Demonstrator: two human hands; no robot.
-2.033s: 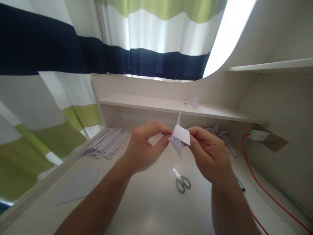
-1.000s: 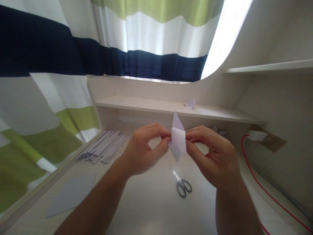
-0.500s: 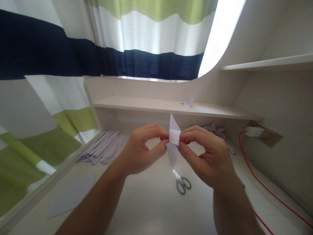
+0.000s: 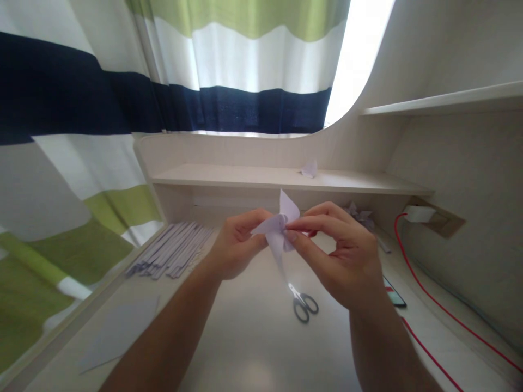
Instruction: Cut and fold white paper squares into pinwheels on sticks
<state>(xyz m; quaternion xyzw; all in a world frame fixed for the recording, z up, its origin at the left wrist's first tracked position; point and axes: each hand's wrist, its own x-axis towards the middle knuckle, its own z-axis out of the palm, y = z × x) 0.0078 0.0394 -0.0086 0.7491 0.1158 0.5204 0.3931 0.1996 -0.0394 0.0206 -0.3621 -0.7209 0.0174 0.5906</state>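
While both bare forearms reach in from the bottom edge, the left hand (image 4: 232, 247) and right hand (image 4: 341, 256) meet above the middle of the desk (image 4: 253, 348), a smooth, pale, faintly glossy surface with a light wood grain. Between them, in the air, sits a small folded paper piece (image 4: 278, 231), thin white sheet creased into sharp triangular flaps: 1 point stands up, 1 flap juts left, and a narrow tip hangs downward. The left hand pinches it from the left with thumb and fingers closed on the paper, and the right hand pinches it from the right, thumb and forefinger pressed together on the folds, the other fingers curled loosely. Under the hands, flat on the desk, lie small scissors (image 4: 303, 305) with bright metal blades and grey looped handles. To the left lies a flat sheet of paper (image 4: 118, 332), matte and pale grey, near the desk's front edge. Right of the right wrist a dark phone (image 4: 393, 296) shows partly, and a thin red cable (image 4: 433, 316) snakes along the desk up to a white plug (image 4: 414, 213) on the side wall. Farther back on the left lies a fanned row of long narrow paper strips (image 4: 171, 249), side by side. Behind the right hand is a crumpled heap of folded paper (image 4: 362, 215). On the low shelf (image 4: 245, 175) beyond rests 1 more small folded paper shape (image 4: 309, 169). Farthest off hangs a soft curtain (image 4: 204, 71) in broad navy, white and green bands.
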